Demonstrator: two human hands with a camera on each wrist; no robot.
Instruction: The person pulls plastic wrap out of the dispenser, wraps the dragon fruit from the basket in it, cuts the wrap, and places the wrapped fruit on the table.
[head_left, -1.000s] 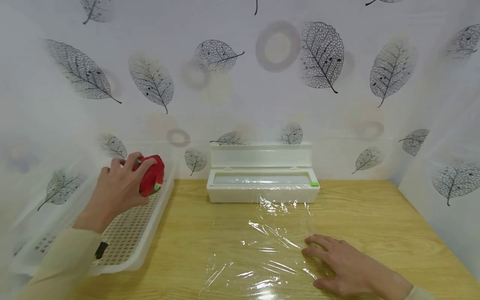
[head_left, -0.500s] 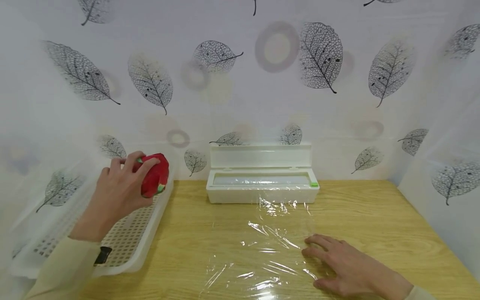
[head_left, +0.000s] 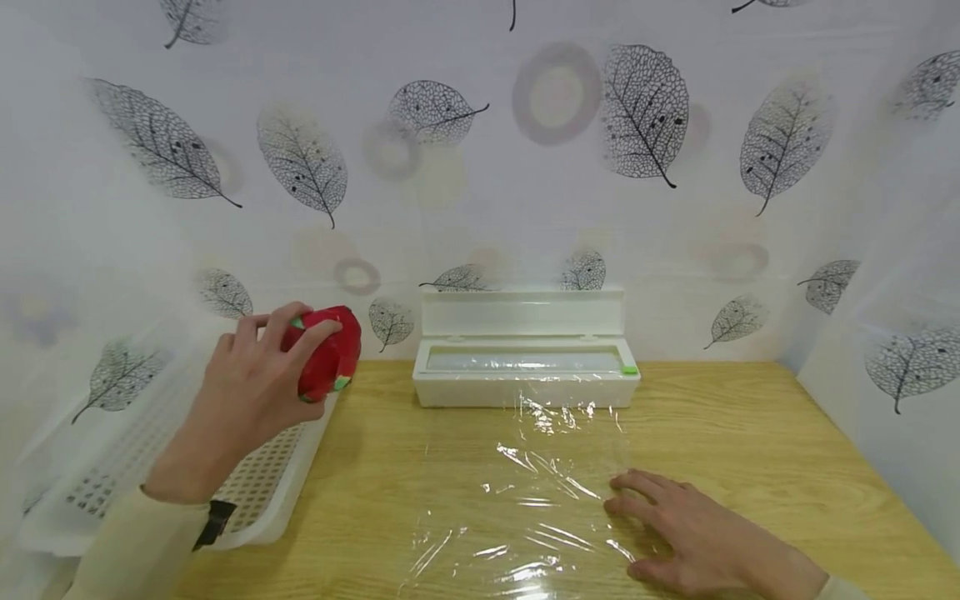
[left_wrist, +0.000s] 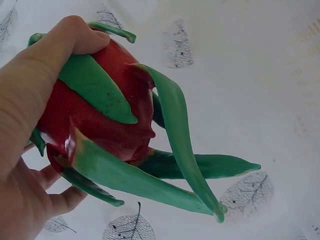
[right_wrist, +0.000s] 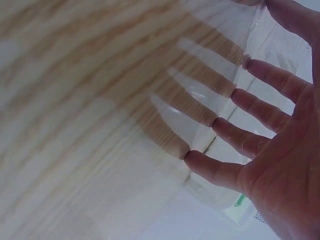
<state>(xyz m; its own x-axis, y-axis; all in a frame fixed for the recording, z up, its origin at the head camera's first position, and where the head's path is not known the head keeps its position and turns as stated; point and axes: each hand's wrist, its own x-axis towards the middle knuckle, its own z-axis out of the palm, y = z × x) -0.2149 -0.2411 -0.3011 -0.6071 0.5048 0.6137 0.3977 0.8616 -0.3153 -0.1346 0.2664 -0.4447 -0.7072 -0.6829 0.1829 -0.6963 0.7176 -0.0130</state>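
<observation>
Right hand (head_left: 690,533): fingers spread and only slightly bent, gripping nothing; fingertips rest at the right edge of a clear sheet of plastic wrap (head_left: 525,500) lying creased on the wooden table (head_left: 750,433). White plastic basket (head_left: 296,492): on the table's left side, beneath the left arm. Left hand (head_left: 255,383): curled firmly round a red dragon fruit (head_left: 328,358) with green leaves, held in the air near the basket's far right corner. White box (head_left: 480,393): far edge of table, lid raised, wrap running from it. Behind: leaf-printed sheet (head_left: 480,192).
</observation>
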